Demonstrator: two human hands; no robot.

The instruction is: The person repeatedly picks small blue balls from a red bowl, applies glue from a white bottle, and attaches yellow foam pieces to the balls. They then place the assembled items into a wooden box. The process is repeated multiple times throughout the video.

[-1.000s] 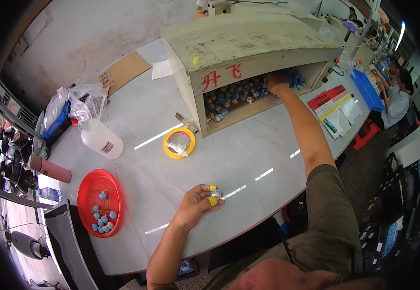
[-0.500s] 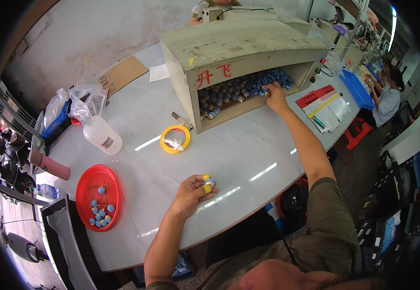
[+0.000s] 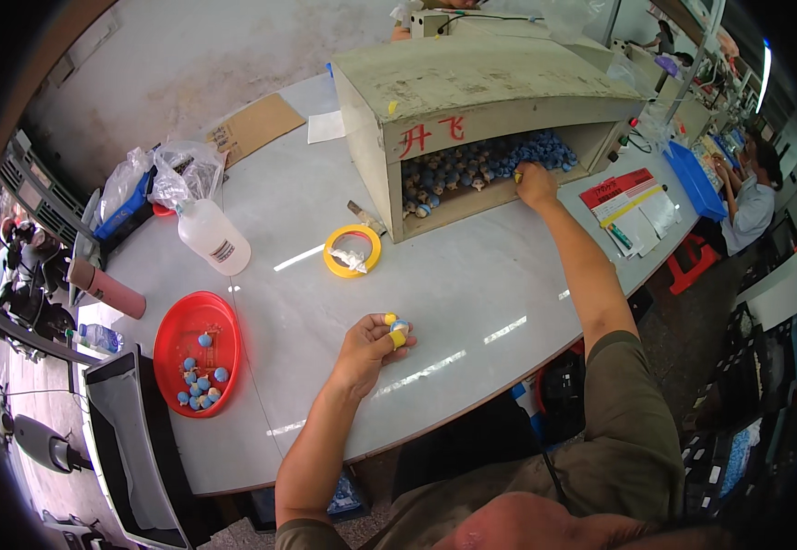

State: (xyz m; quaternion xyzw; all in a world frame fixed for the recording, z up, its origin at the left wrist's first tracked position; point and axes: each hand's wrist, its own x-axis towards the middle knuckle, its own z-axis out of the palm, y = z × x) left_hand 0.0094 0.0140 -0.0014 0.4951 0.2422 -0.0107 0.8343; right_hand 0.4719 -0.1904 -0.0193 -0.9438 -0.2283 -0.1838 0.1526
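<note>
My left hand [image 3: 368, 352], with yellow finger covers on thumb and forefinger, pinches a small blue-and-white round figurine piece [image 3: 399, 326] above the table. My right hand [image 3: 536, 184] reaches to the front opening of a beige metal box [image 3: 372, 174]. Its fingers are drawn together at the edge of a heap of small blue figurine pieces [image 3: 472, 170] inside; whatever sits between them is hidden. On the left, a red plastic bowl [image 3: 171, 341] contains several similar blue round pieces [image 3: 199, 383].
A yellow tape roll [image 3: 332, 263] with crumpled white tissue lies mid-table, beside a scraper-like tool [image 3: 363, 216]. A white plastic bottle [image 3: 215, 240] and pink flask [image 3: 108, 290] stand left. Papers [image 3: 632, 213] and a blue bin [image 3: 692, 183] are right, near a seated person [image 3: 749, 206].
The whole view has shifted slightly, moving the table's things right in the picture. My left hand still pinches its piece, and my right hand stays at the heap in the box.
</note>
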